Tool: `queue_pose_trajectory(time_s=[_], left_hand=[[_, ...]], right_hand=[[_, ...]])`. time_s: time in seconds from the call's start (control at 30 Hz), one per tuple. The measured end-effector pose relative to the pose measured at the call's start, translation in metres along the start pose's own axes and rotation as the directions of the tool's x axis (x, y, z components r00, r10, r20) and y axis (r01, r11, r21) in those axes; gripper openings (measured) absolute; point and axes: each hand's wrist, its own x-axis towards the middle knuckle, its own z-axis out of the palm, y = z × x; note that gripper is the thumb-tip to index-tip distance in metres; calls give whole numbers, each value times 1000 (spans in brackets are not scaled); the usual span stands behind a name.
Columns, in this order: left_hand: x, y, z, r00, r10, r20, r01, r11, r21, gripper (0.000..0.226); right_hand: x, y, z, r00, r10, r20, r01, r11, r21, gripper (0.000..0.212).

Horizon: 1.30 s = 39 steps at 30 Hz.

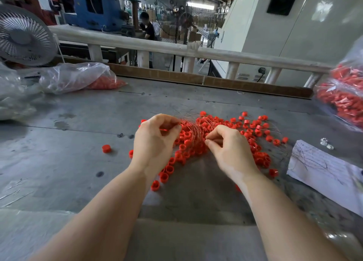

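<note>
Left hand [155, 141] is curled, its thumb and forefinger pinching a bunch of thin wires [193, 127], with a bit of red showing between the fingertips. Right hand [229, 152] is curled too, thumb and forefinger nipped together on what looks like 1 wire end, though the strand is too fine to be sure of. The wires fan between the 2 hands, just above the heap of red caps [253, 129], which lies in the middle of the worktop [78, 123] and spreads toward its right edge. 1 stray cap [106, 148] sits apart, left of the heap. A sheet of paper [324, 172] lies by the right edge. A clear bag [78, 78] of red parts rests near the far left corner, and a second bag [345, 99] at the far right.

The step in hand seems to be teasing 1 wire out of the bunch. The next move likely calls for a slow, straight pull along that wire while the left hand holds the rest tight, so nothing snags or drags caps along.
</note>
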Motion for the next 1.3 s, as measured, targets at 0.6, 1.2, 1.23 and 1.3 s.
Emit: queue_pose_trajectory(time_s=[0.6,1.2,1.23,1.3], left_hand=[[-1,0,2,999,3,50,-6,998,59,8],[0,-7,5,996,58,61,-64,993,102,15],[-1,-7,6,996,59,62,-66,992,108,15],[-1,-8,6,996,53,70,-61,993,105,14]], right_hand=[[-2,-4,-7,983,-142,117,154,982,-106,35],[0,-7,-7,989,-100,-108,122,966,228,15],[1,-6,-7,991,-77,-111,103,960,260,16],[2,-6,-8,991,-47,-125,85,943,321,21]])
